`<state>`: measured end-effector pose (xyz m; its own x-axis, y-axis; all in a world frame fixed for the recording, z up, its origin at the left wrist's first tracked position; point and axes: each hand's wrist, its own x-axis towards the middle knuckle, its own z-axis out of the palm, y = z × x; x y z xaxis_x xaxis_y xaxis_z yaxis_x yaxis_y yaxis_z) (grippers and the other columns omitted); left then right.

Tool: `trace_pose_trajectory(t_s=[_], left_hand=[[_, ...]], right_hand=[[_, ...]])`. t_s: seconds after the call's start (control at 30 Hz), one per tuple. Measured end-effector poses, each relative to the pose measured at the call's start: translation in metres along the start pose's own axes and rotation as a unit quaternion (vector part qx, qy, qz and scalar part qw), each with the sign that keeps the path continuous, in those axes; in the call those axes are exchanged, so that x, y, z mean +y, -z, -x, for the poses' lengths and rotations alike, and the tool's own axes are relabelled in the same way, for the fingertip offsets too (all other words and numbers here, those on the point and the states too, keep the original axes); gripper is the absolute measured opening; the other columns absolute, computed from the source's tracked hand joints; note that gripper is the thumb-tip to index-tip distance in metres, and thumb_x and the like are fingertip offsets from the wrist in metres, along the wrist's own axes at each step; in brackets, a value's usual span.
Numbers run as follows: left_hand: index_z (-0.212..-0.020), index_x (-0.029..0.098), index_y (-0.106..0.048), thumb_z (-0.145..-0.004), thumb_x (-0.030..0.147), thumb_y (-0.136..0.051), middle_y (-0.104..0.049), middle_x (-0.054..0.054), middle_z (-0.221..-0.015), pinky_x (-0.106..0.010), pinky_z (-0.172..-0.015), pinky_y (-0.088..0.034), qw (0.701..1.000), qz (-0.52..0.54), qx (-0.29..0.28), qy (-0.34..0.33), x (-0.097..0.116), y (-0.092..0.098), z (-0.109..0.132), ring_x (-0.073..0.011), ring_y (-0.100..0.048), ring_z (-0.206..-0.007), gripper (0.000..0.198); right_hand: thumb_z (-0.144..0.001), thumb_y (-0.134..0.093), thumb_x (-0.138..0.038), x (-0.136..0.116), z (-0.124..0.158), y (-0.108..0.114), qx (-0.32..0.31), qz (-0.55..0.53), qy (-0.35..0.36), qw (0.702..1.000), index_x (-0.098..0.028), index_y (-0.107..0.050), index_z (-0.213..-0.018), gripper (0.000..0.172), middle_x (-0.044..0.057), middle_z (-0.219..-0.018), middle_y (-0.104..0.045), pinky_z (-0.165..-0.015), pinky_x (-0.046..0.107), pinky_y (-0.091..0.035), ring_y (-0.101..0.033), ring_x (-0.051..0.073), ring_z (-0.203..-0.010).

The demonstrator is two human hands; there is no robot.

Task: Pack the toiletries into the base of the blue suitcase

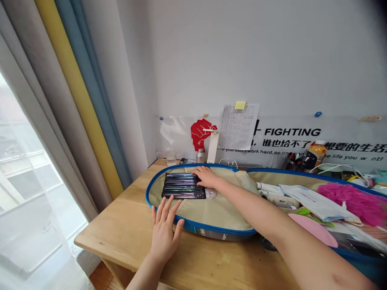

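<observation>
A blue-rimmed beige bag (211, 229) lies open and flat on the wooden desk (127, 229). A dark pack of several slim tools (183, 186) rests at its left end. My right hand (206, 176) lies palm down on the pack's right edge, fingers bent over it. My left hand (165, 225) is open, fingers spread, pressing on the bag's near rim just below the pack.
Tubes, a white packet (314, 199), a pink bath puff (356, 201) and a pink oval (314, 230) fill the bag's right side. A glass (171, 157), a small metal bottle (200, 155), a juice bottle (316, 155) and cables stand along the wall. Curtains (75, 100) hang left.
</observation>
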<state>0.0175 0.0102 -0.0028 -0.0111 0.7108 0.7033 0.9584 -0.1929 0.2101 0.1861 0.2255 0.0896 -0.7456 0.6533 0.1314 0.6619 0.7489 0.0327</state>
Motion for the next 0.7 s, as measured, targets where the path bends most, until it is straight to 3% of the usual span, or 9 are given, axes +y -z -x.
trace_pose_trajectory(t_s=[0.2, 0.47, 0.57, 0.7], left_hand=[[-0.137, 0.027, -0.049, -0.094, 0.031, -0.043, -0.044, -0.007, -0.147, -0.056, -0.115, -0.013, 1.0, 0.007, 0.004, 0.006, -0.001, -0.001, -0.001, -0.0277, -0.03, -0.14, 0.044], [-0.135, 0.027, -0.052, -0.095, 0.032, -0.041, -0.048, -0.008, -0.144, -0.056, -0.115, -0.012, 0.999, 0.025, 0.02, 0.006, -0.003, -0.002, -0.001, -0.0276, -0.033, -0.138, 0.042], [-0.135, 0.027, -0.052, -0.095, 0.032, -0.041, -0.048, -0.008, -0.144, -0.055, -0.116, -0.013, 0.999, 0.03, 0.015, 0.008, -0.003, -0.002, -0.001, -0.0275, -0.034, -0.138, 0.042], [-0.135, 0.027, -0.052, -0.095, 0.032, -0.041, -0.048, -0.008, -0.144, -0.055, -0.116, -0.013, 0.999, 0.034, 0.018, 0.008, -0.003, -0.001, -0.001, -0.0274, -0.035, -0.138, 0.042]], right_hand=[[-0.081, -0.063, -0.022, -0.013, -0.001, 0.006, -0.033, 0.041, 0.039, 0.998, -0.021, -0.068, -0.094, 0.014, 0.01, -0.114, -0.062, -0.098, 0.041, -0.033, -0.051, 0.027, -0.114], [-0.083, -0.06, -0.033, -0.029, 0.004, 0.028, -0.036, 0.051, 0.007, 0.998, -0.023, -0.071, -0.097, 0.02, 0.01, -0.117, -0.064, -0.103, 0.042, -0.031, -0.05, 0.027, -0.118], [-0.086, -0.056, -0.038, -0.015, 0.021, 0.05, -0.025, 0.037, -0.031, 0.999, -0.026, -0.068, -0.108, 0.028, 0.006, -0.124, -0.061, -0.102, 0.037, -0.035, -0.05, 0.024, -0.119], [-0.092, -0.046, -0.041, 0.038, 0.071, 0.08, -0.015, 0.033, -0.169, 0.985, -0.024, -0.064, -0.116, 0.035, 0.009, -0.124, -0.061, -0.093, 0.033, -0.043, -0.055, 0.023, -0.115]])
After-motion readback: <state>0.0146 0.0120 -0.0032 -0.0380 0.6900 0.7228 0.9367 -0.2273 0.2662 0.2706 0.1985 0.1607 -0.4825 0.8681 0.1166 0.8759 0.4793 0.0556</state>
